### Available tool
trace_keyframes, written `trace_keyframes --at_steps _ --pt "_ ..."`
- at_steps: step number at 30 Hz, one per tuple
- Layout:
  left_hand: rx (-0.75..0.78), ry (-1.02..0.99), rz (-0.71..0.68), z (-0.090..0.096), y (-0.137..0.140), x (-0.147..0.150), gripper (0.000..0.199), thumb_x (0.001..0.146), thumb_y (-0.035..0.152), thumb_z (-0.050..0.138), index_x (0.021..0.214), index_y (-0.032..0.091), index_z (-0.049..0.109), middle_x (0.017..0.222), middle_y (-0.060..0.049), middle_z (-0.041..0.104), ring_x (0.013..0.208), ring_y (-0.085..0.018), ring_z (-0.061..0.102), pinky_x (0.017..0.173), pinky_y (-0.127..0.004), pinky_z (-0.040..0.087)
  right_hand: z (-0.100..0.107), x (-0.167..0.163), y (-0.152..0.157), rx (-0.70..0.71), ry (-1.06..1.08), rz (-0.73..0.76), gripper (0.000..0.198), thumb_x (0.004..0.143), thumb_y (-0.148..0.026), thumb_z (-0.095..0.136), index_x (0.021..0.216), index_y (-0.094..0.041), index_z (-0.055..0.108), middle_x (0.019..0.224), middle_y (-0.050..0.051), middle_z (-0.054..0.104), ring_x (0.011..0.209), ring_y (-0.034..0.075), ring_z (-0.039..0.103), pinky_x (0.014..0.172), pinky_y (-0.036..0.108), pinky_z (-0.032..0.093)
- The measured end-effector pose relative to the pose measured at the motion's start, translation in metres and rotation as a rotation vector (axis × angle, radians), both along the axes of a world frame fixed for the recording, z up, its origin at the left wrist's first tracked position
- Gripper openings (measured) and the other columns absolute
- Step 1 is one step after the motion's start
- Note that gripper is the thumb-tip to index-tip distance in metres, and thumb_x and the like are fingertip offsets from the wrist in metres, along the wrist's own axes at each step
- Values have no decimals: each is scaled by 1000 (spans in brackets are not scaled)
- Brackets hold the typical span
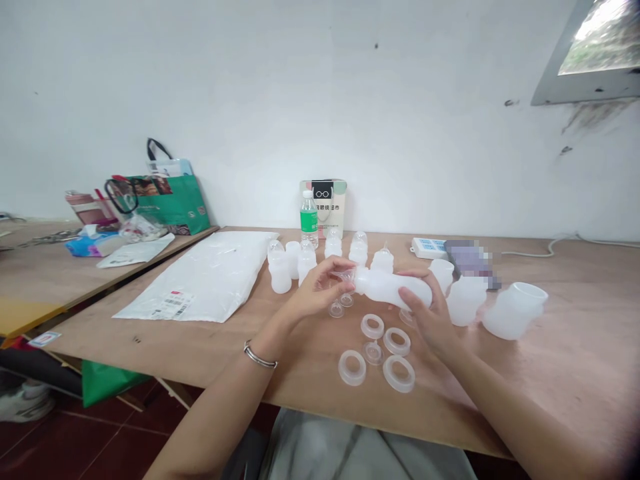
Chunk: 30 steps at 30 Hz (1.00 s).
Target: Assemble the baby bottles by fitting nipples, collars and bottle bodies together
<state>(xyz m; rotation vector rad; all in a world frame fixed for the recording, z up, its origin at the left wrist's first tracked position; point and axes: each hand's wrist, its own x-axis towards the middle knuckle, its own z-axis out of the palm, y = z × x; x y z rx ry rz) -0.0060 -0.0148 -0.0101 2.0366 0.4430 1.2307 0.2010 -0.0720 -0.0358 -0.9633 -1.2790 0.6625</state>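
A frosted white baby bottle [387, 287] lies almost level above the table, its neck toward the left. My right hand [427, 303] is closed around its body. At the neck end, the fingers of my left hand [325, 283] pinch a clear bottle nipple [345, 275], which touches the neck. Below the hands lie several ring collars [399, 373] and a loose nipple [373, 353]. Two more nipples [337, 309] rest just under my left hand. Bottles with nipples on, such as one bottle [280, 270], stand behind. Open bottles [515, 310] stand to the right.
A white mailing bag [200, 277] lies at left. At the back stand a water bottle [309, 220] and a paper bag [340, 200]. A power strip [429, 248] and a partly blurred phone [465, 257] lie at back right. A green bag [175, 203] stands on the left table.
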Motion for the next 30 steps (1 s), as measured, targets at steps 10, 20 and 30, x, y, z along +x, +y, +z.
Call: trace_keyframes --at_steps 10,20,30 --pt "-108 -37 13 -1 0 1 65 76 44 69 129 27 35 131 -11 47 110 -21 56 86 -34 47 -5 0 0 417 -294 -232 30 76 -30 67 101 -24 52 97 4 56 90 20 57 79 38 50" --pt "-252 22 -137 2 -5 3 34 76 40 69 99 18 56 89 -2 61 75 -10 56 66 -23 43 -1 0 -1 -61 -18 136 31 80 -47 60 99 -25 49 76 1 62 64 18 62 55 32 52" --pt "-226 18 -21 3 -7 3 40 81 43 62 114 21 53 84 -2 59 64 -9 52 57 -21 41 -8 -1 0 180 -265 -131 47 67 -44 75 103 -25 51 101 4 60 92 23 60 78 38 52"
